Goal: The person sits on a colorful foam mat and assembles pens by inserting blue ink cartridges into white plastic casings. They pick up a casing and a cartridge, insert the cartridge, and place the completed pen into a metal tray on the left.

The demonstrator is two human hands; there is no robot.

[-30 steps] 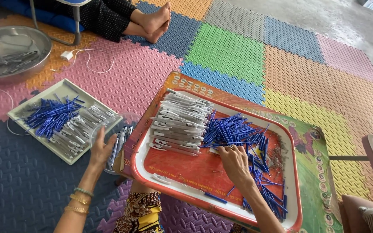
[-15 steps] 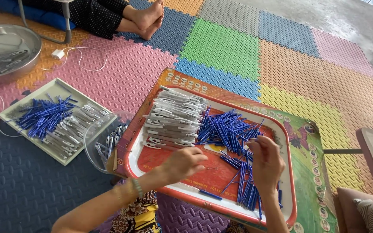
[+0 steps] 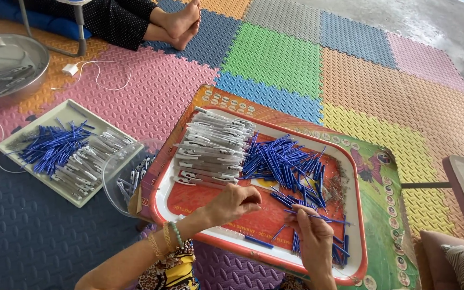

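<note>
A person is sitting over a red tray (image 3: 162,201) on a low board. The left hand (image 3: 234,203) is curling shut near the tray's front edge; whether it is holding anything, I cannot tell. The right hand (image 3: 312,236) is pinching a blue refill (image 3: 318,216). Loose blue refills (image 3: 283,161) are crowding the tray's right rim, so a stray nudge may be spilling them over.

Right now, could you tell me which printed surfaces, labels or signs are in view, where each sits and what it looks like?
Rectangular red plastic tray with white rim: centre, under both hands; printed base mostly hidden by pen parts.
Printed board of orange and green: beneath the tray; rows of small round pictures along its edges.
White pen barrels: stacked at tray's left; small dark print, too small to describe.
</note>
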